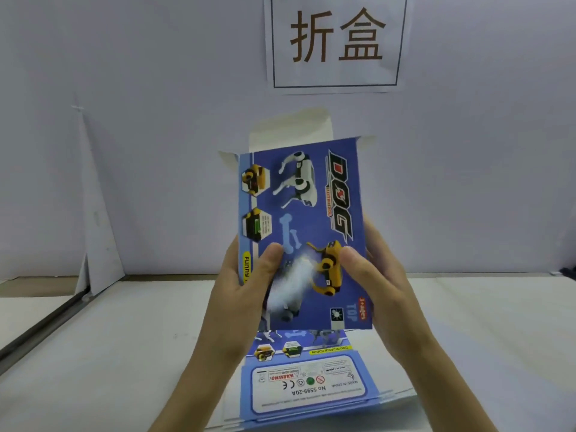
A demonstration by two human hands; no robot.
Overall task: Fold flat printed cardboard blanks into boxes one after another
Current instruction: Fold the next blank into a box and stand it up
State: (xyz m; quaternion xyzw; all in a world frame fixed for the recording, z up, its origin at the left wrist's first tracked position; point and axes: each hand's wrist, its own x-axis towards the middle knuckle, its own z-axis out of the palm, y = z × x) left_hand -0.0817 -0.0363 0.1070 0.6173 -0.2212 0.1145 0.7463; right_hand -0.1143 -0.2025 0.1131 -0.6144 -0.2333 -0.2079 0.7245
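Nearest me, spare flat blanks (311, 385) lie on the tabletop (124, 338), within reach for later rounds. Above them I hold one DOG box blank (305, 213) upright. My left hand (240, 294) and right hand (374, 285) each grip a side edge, thumbs on the print, probably to square it open. Its white top flap (293, 129) stands unfolded. Beyond, a paper sign (336, 42) hangs.

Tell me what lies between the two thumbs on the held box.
In the head view, only the box front panel: a glare patch and a printed yellow dog, between the left hand and right hand.
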